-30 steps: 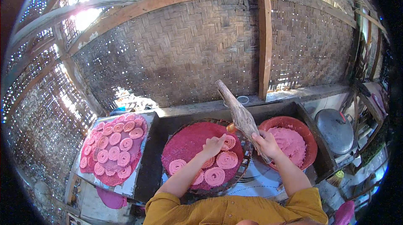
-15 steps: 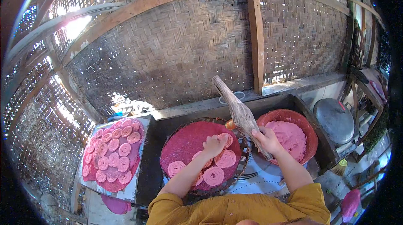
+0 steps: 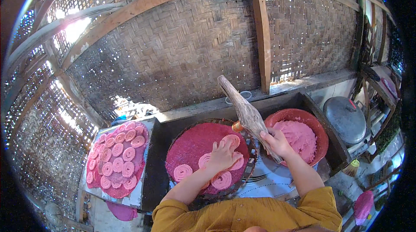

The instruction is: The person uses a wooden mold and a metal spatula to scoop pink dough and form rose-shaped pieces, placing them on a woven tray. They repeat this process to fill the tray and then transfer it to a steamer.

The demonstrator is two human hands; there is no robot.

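Your left hand (image 3: 221, 155) lies palm-down over the coils (image 3: 221, 180) on the round tray (image 3: 252, 169), so a light touch would probably serve best; they look soft, and a palm bearing down may flatten or smear the spirals; fingertips alone should do the shaping more cleanly; mind the wrist too, since it passes above the coils nearest you; the bare pink mesh (image 3: 186, 145) toward the far left gives room to rest a finger; hold the tool (image 3: 251, 119) steady, as its orange nozzle (image 3: 237, 126) appears just beyond the farthest coil and a dip could mark it.

Your left forearm comes in from below and slants rightward, fingers loosely spread and pointing away from you, with nothing visible in their hold; I cannot tell whether the palm presses on a coil; your right hand (image 3: 277, 142) is wrapped around the tool's near end, the shaft slanting away to the upper left; that grip sits by the red bowl (image 3: 321, 145) of pink dough (image 3: 297, 134); more coils cover the board (image 3: 135, 197) at left.
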